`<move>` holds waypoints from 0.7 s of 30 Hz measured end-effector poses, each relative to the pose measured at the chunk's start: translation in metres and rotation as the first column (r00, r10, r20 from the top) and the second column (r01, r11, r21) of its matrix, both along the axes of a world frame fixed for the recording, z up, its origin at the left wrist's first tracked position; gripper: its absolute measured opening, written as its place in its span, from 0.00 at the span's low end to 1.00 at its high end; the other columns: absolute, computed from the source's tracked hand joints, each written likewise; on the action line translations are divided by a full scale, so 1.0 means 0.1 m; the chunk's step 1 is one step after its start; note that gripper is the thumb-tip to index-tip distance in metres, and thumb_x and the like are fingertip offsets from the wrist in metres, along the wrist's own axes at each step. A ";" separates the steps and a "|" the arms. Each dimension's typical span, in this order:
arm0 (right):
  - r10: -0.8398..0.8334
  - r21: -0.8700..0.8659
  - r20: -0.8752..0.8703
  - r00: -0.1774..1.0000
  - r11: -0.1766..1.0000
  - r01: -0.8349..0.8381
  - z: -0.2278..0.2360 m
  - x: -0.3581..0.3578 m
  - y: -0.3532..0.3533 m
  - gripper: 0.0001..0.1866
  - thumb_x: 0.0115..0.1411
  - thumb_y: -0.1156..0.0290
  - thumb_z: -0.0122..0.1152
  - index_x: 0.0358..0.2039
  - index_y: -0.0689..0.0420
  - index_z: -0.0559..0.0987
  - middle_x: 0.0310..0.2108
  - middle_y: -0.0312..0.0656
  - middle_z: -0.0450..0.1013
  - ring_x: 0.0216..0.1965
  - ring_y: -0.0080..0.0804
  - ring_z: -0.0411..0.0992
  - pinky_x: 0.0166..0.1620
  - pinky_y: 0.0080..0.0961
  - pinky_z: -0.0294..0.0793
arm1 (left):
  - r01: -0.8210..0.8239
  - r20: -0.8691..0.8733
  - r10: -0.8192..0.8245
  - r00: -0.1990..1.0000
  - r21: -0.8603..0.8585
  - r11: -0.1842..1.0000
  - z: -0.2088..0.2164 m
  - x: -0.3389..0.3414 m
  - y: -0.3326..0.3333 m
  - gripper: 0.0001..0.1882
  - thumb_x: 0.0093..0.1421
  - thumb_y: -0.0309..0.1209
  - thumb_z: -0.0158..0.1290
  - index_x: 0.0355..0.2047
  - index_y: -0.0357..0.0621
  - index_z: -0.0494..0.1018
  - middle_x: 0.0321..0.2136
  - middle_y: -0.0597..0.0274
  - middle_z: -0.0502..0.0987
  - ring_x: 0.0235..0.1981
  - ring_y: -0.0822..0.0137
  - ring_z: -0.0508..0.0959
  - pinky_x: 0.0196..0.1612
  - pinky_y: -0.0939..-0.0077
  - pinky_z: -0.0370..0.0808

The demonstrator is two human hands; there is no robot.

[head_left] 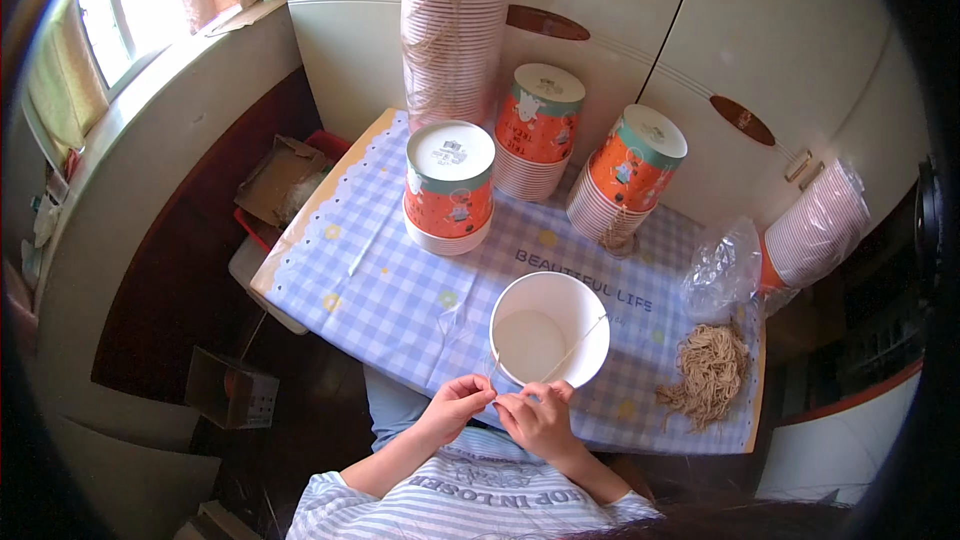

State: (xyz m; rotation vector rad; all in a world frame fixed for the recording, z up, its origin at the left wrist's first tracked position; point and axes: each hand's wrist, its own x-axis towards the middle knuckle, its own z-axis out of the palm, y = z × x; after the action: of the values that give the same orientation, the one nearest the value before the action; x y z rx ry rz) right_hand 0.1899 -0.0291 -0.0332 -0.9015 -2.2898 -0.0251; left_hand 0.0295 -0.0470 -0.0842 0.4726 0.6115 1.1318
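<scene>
A large paper bucket [535,335], white inside, stands at the table's near edge with its mouth facing up toward me. A thin beige string [575,348] crosses its opening and reaches its rim. My left hand [460,408] is closed in a pinch on the string, just in front of the bucket. Close beside it, my right hand [538,420] also pinches the string, its fingers near the bucket's near rim. The two hands' fingertips almost meet; the string's ends between them are too fine to make out.
A heap of beige strings [708,375] lies at the right, by a clear plastic bag [722,265]. Upturned orange bucket stacks [450,190] [540,125] [630,170] stand farther back. Behind them rises a tall wrapped stack [455,40]; another wrapped stack [815,230] leans at the right.
</scene>
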 end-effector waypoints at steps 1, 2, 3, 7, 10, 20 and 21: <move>-0.015 0.011 0.005 1.000 1.000 0.015 -0.01 0.00 0.00 0.15 0.41 0.69 0.64 0.33 0.46 0.72 0.26 0.22 0.65 0.35 0.20 0.63 0.39 0.30 0.54 | 0.001 0.000 -0.001 1.000 -0.001 1.000 0.00 0.00 0.00 0.02 0.55 0.25 0.49 0.28 0.40 0.70 0.29 0.67 0.69 0.28 0.78 0.68 0.31 0.86 0.65; -0.030 0.022 0.009 1.000 0.999 0.029 -0.02 0.00 0.00 0.16 0.41 0.69 0.64 0.33 0.45 0.72 0.25 0.21 0.65 0.34 0.20 0.63 0.37 0.29 0.53 | -0.006 -0.023 0.005 1.000 -0.025 1.000 0.00 0.00 0.01 0.02 0.55 0.25 0.50 0.27 0.41 0.69 0.28 0.68 0.69 0.27 0.79 0.68 0.30 0.86 0.64; -0.031 0.021 0.010 0.999 0.999 0.031 -0.03 0.00 -0.01 0.16 0.41 0.69 0.64 0.33 0.45 0.72 0.25 0.21 0.65 0.34 0.20 0.63 0.37 0.29 0.53 | -0.014 -0.047 0.011 0.999 -0.050 0.999 0.00 0.00 0.01 0.03 0.54 0.25 0.51 0.25 0.41 0.69 0.27 0.69 0.69 0.26 0.80 0.67 0.29 0.87 0.64; -0.043 0.006 0.004 0.999 0.999 0.043 -0.05 0.00 -0.02 0.14 0.42 0.70 0.63 0.31 0.46 0.71 0.25 0.22 0.64 0.33 0.20 0.63 0.37 0.30 0.53 | -0.030 -0.081 0.026 0.996 -0.056 0.998 -0.06 0.01 0.00 0.02 0.55 0.26 0.50 0.26 0.41 0.69 0.27 0.68 0.69 0.25 0.79 0.68 0.29 0.86 0.65; -0.036 -0.011 -0.001 0.999 0.999 0.036 -0.03 -0.01 -0.02 0.13 0.43 0.70 0.62 0.31 0.46 0.71 0.25 0.22 0.64 0.33 0.20 0.63 0.37 0.30 0.52 | -0.046 0.037 0.051 0.998 -0.135 0.990 -0.03 0.01 0.02 0.02 0.55 0.26 0.49 0.27 0.41 0.69 0.28 0.67 0.70 0.26 0.78 0.68 0.30 0.87 0.65; -0.054 -0.032 -0.013 0.998 0.998 0.053 -0.06 -0.02 -0.04 0.11 0.44 0.71 0.60 0.29 0.46 0.70 0.24 0.23 0.64 0.34 0.21 0.63 0.37 0.31 0.52 | -0.004 0.054 0.009 0.999 -0.096 0.995 0.01 0.04 -0.04 0.03 0.55 0.25 0.50 0.30 0.41 0.71 0.31 0.66 0.73 0.30 0.77 0.71 0.32 0.86 0.67; -0.054 -0.031 -0.014 0.998 0.998 0.054 -0.06 -0.01 -0.04 0.11 0.44 0.71 0.60 0.29 0.46 0.70 0.24 0.23 0.64 0.34 0.21 0.63 0.37 0.31 0.52 | 0.015 0.074 -0.008 0.997 -0.095 0.995 0.00 0.03 -0.04 0.02 0.55 0.25 0.50 0.29 0.40 0.70 0.31 0.65 0.72 0.32 0.74 0.72 0.35 0.85 0.69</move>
State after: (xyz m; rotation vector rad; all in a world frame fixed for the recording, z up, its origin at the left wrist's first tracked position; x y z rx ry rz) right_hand 0.1886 -0.0330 -0.0390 -0.9761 -2.2576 -0.0069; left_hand 0.0326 -0.0510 -0.0842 0.3503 0.5955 1.0990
